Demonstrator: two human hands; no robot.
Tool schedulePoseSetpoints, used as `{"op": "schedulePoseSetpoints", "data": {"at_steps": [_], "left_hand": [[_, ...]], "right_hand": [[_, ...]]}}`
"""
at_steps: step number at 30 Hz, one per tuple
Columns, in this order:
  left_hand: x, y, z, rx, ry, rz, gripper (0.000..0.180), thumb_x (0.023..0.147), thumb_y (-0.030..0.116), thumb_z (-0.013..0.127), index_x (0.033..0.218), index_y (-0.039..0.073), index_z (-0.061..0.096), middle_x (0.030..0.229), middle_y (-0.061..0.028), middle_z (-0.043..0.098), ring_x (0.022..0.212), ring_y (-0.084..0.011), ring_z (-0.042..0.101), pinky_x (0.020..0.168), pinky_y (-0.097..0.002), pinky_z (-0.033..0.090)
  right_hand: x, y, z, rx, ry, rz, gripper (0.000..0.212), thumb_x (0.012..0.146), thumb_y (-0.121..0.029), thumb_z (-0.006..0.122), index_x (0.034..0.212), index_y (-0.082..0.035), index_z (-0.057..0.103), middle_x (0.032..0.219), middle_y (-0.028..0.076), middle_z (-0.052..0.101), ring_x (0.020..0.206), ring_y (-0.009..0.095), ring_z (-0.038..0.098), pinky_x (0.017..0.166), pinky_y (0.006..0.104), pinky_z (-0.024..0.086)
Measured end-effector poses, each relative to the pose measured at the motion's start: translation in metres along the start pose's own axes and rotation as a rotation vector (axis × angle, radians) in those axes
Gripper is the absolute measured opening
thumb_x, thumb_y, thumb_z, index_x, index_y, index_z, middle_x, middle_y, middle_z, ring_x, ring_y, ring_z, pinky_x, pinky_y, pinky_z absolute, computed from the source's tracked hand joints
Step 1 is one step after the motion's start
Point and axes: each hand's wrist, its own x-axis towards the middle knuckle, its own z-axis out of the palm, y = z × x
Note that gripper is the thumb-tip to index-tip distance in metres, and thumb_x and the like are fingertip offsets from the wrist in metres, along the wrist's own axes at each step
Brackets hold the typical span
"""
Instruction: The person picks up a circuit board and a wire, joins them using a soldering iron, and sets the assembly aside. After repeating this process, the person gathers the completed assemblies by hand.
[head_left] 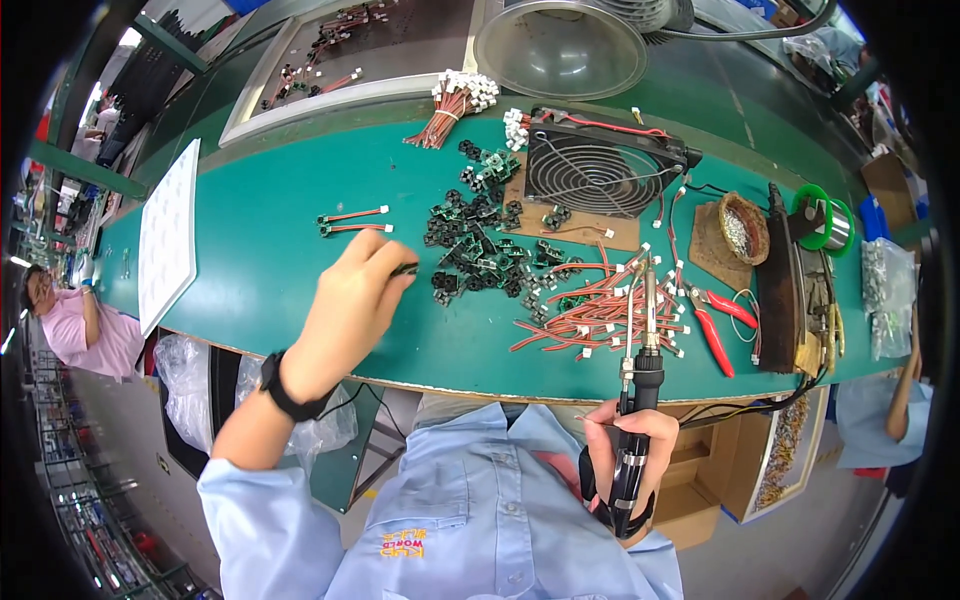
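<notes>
My left hand (350, 300) is closed in a pinch on a small black part (404, 269), mostly hidden by the fingers, left of a pile of small green circuit boards with black pieces (480, 235). In my right hand (655, 435) is a black soldering iron (630, 450), held upright with a thin metal tube beside its shaft. Its tip is over a heap of red and black wires with white connectors (600, 310). Something thin shows at the right thumb and fingertip, too small to name. Two boards with wires attached (350, 228) lie beyond the left hand.
A black fan with a wire guard (595, 170) stands behind the boards. Red-handled pliers (715, 330), a bowl of pale granules (742, 230) and a green solder spool (825, 220) are on the right. A white sheet (172, 235) is at the left. Other people sit at both sides.
</notes>
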Motion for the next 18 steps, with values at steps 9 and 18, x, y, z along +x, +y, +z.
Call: {"op": "schedulePoseSetpoints", "data": {"at_steps": [9, 18], "left_hand": [[-0.043, 0.07, 0.021, -1.098, -0.163, -0.149, 0.019, 0.081, 0.003, 0.061, 0.099, -0.003, 0.06, 0.092, -0.0096, 0.055, 0.078, -0.0181, 0.056, 0.068, -0.03, 0.047], [-0.041, 0.077, 0.047, -1.793, -0.311, -0.341, 0.025, 0.086, 0.018, 0.06, 0.099, -0.003, 0.054, 0.093, -0.0083, 0.056, 0.084, -0.0156, 0.055, 0.07, -0.0265, 0.045]], "right_hand": [[0.021, -0.016, 0.017, 0.242, -0.039, 0.016, 0.04, 0.075, 0.008, 0.063, 0.1, -0.008, 0.036, 0.079, 0.015, 0.056, 0.067, 0.016, 0.055, 0.063, 0.0277, 0.045], [0.03, -0.029, 0.025, 0.113, -0.037, -0.006, 0.041, 0.075, 0.005, 0.065, 0.1, -0.007, 0.035, 0.078, 0.013, 0.057, 0.062, 0.015, 0.057, 0.053, 0.0249, 0.046]]}}
